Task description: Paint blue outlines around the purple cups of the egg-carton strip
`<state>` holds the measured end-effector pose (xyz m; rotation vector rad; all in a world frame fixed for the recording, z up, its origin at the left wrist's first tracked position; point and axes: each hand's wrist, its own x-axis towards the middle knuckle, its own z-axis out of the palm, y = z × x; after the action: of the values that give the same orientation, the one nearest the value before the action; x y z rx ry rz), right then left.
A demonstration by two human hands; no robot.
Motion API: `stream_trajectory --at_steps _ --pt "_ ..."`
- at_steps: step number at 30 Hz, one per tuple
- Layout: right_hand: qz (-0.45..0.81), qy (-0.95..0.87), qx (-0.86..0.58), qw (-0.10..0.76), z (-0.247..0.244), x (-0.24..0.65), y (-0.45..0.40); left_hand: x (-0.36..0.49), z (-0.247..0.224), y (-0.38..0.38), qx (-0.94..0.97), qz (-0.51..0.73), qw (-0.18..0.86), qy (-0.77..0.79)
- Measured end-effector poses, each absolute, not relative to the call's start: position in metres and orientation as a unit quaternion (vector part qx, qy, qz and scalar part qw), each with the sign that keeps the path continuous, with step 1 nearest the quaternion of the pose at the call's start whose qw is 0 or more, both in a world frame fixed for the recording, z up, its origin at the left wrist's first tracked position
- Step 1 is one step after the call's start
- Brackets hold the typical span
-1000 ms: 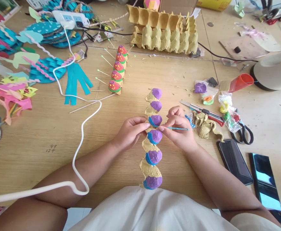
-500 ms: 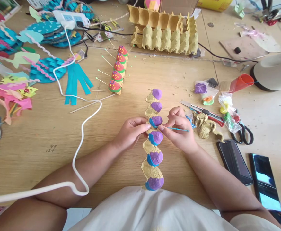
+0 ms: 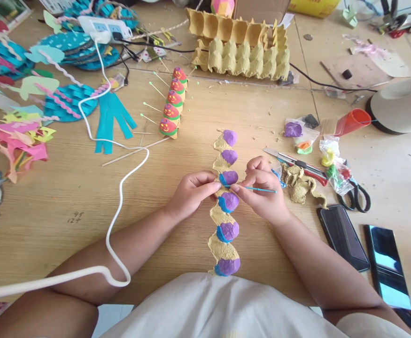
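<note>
An egg carton strip (image 3: 223, 216) runs away from my body, its bumps capped in purple clay. Blue clay (image 3: 222, 204) edges the left side of the nearer bumps; the two farthest show only purple. My left hand (image 3: 195, 190) is closed on the strip's left edge by the third bump from the far end, thumb on top. Pinched in my right hand (image 3: 264, 190) is a thin blue clay tool (image 3: 261, 189), its tip at the blue clay on that same bump. A small lump of blue clay (image 3: 278, 176) shows behind the right hand's fingers.
Right of my hand lie a utility knife (image 3: 297, 164), torn carton scraps (image 3: 298, 185), scissors (image 3: 358, 197), bagged clay (image 3: 334, 166) and two phones (image 3: 344, 237). Ahead stand a painted carton caterpillar (image 3: 173, 103) and egg cartons (image 3: 247, 56). A white cable (image 3: 120, 197) crosses the left side.
The strip has shifted very slightly, its near end a little right and away from me. Both hands keep nearly the same place and grip.
</note>
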<state>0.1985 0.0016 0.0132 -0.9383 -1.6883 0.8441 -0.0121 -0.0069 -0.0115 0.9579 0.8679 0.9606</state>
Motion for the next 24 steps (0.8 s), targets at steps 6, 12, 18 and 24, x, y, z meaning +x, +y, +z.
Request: stream_trajectory --at_steps 6,12,18,24 --pt "0.353 -0.699 -0.382 0.491 0.0157 0.1979 0.0011 -0.0119 -0.0104 -0.0067 0.444 0.431 0.679 0.395" --pt "0.355 -0.699 -0.385 0.488 0.0162 0.198 0.0017 -0.0107 -0.0058 -0.0073 0.457 0.425 0.666 0.409" --pt "0.363 -0.697 -0.389 0.481 0.0154 0.1977 0.0015 -0.0094 -0.0017 -0.0059 0.458 0.42 0.667 0.412" --pt "0.383 -0.682 -0.397 0.481 0.0142 0.1985 0.0008 -0.0096 -0.0076 -0.0074 0.432 0.425 0.687 0.402"
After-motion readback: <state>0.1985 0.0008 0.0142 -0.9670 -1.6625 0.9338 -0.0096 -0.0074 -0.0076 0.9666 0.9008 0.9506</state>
